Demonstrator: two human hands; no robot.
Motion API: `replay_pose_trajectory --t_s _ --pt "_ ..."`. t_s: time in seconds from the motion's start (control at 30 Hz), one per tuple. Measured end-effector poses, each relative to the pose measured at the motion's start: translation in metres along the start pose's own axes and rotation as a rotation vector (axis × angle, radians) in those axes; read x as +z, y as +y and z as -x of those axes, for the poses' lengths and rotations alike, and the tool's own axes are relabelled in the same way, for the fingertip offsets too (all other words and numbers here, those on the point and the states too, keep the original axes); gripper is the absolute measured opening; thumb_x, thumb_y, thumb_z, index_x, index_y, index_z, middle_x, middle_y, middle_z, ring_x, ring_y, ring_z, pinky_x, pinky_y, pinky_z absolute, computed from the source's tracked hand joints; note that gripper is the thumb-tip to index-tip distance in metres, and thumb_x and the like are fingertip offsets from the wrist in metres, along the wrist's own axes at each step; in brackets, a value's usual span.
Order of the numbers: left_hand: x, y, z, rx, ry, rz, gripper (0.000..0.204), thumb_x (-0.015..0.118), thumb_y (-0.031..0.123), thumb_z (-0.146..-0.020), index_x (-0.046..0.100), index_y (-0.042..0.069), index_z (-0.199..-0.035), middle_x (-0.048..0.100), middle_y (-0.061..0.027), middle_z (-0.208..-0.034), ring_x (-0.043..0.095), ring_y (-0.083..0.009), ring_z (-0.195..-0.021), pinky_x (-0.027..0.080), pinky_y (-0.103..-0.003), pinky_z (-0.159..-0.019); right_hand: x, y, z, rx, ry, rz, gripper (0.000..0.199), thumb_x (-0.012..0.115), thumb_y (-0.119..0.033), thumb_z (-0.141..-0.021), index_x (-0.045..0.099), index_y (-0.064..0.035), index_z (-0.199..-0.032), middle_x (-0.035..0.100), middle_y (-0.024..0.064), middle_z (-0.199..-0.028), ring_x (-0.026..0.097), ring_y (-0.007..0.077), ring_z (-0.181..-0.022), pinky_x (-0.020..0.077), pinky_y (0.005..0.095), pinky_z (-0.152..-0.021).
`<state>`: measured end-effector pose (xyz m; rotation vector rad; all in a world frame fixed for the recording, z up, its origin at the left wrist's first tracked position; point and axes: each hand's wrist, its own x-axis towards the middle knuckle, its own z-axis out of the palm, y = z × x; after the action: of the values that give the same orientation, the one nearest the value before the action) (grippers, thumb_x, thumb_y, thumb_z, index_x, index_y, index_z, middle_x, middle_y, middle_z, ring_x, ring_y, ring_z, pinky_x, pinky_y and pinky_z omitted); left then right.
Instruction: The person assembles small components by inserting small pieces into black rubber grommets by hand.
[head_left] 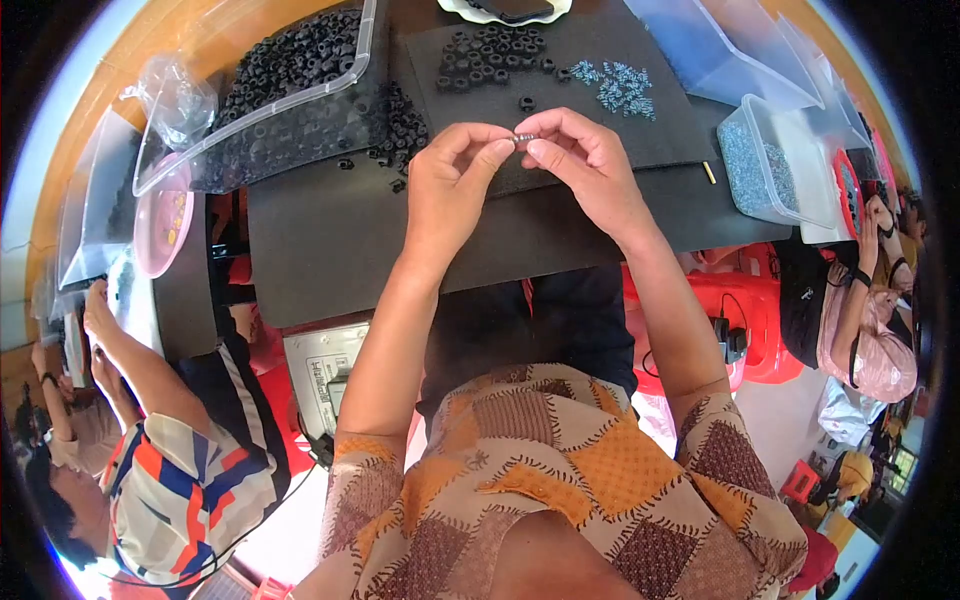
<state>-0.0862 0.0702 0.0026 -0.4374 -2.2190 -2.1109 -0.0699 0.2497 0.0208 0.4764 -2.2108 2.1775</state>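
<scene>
My left hand (pixel 448 175) and my right hand (pixel 590 172) meet above the dark mat, thumbs and forefingers pinched together. Between their fingertips is a small metal spring (pixel 524 138), held at both ends and partly covered by the fingers. Just beyond them a single black ring-like plastic part (pixel 527 103) lies on the mat. Farther back are rows of similar black parts (pixel 490 55). To their right spreads a loose pile of small bluish springs (pixel 622 90).
A clear bin (pixel 365 65) heaped with black parts stands at the left, with more spilled beside it. A clear tub (pixel 735 180) of small bluish pieces sits at the right, near a short brass-coloured rod (pixel 710 173). Co-workers sit on both sides.
</scene>
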Motion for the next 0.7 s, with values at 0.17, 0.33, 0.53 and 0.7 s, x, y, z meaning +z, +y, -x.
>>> replay_pose_trajectory --t_s 0.17,0.33,0.53,0.7 --pt "0.0 -0.002 0.0 0.02 0.0 -0.054 0.013 0.066 0.012 -0.095 0.071 0.001 -0.099 0.068 -0.0006 -0.086 0.06 -0.0063 -0.08 0.047 -0.022 -0.073 0.003 0.004 0.001 0.0 0.052 0.011 0.017 0.061 -0.015 -0.099 0.065 -0.0001 -0.107 0.066 0.0032 -0.094 0.063 0.0104 -0.086 0.0529 0.0265 -0.08" --pt "0.001 0.005 -0.001 0.192 0.075 -0.22 0.014 0.066 0.013 -0.095 0.071 0.0 -0.098 0.068 -0.0025 -0.088 0.06 -0.0071 -0.079 0.047 -0.023 -0.073 -0.003 -0.003 -0.001 0.138 -0.139 0.277 0.015 0.06 -0.014 -0.098 0.065 -0.001 -0.104 0.065 0.001 -0.089 0.06 0.0074 -0.08 0.0502 0.0241 -0.075" --pt "0.0 0.007 0.001 0.149 0.12 -0.273 0.01 0.071 0.009 -0.089 0.071 0.001 -0.095 0.069 -0.0053 -0.091 0.063 -0.01 -0.078 0.049 -0.024 -0.072 -0.027 -0.001 -0.01 -0.102 0.163 0.527 0.014 0.066 -0.014 -0.092 0.069 -0.0034 -0.1 0.069 0.0063 -0.081 0.063 0.0115 -0.072 0.0495 0.0277 -0.066" --pt "0.006 0.003 0.001 0.329 0.11 -0.617 0.011 0.075 0.007 -0.082 0.072 0.003 -0.092 0.07 -0.0082 -0.091 0.065 -0.0247 -0.085 0.051 -0.034 -0.077 -0.072 0.013 -0.021 -0.187 0.335 1.054 0.021 0.071 -0.011 -0.086 0.069 -0.0073 -0.106 0.067 0.0095 -0.094 0.065 0.0237 -0.071 0.0519 0.0348 -0.068"
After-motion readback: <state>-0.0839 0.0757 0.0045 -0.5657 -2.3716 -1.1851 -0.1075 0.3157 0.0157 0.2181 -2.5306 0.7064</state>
